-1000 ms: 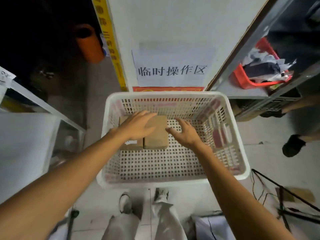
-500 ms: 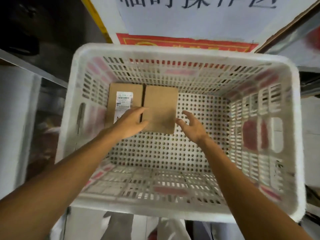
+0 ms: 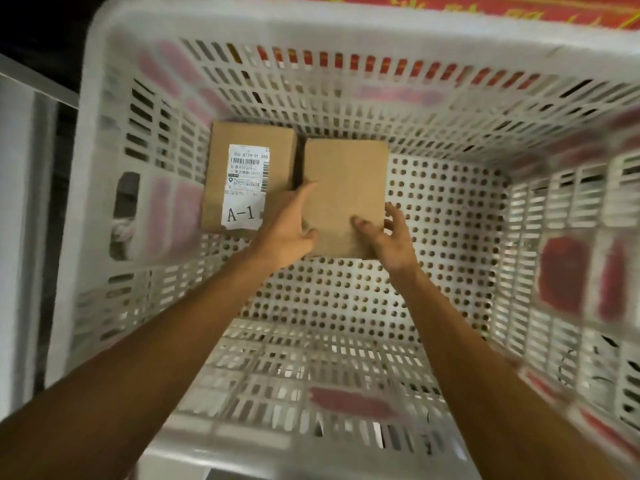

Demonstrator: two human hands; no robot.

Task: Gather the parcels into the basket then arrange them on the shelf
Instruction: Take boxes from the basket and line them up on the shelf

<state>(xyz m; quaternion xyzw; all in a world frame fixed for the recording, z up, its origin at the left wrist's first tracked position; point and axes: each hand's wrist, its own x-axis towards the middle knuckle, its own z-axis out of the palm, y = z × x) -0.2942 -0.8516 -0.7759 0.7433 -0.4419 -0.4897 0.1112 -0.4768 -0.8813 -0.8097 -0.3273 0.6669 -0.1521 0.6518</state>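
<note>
here, the white label (image 3: 246, 188) on the left parcel (image 3: 249, 140) reads "a-1" under a barcode and print too small to read. both cardboard parcels lie side by side on the perforated floor of the white basket (image 3: 346, 32), with a red banner (image 3: 485, 8) beyond its far rim. the left hand (image 3: 287, 233) and right hand (image 3: 391, 240) grip the plain parcel (image 3: 346, 181) at its near corners, fingers curled round its side edges.

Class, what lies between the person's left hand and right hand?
The plain parcel: the left hand grips its left edge, the right hand pinches its near right corner, seen in the head view.
</note>
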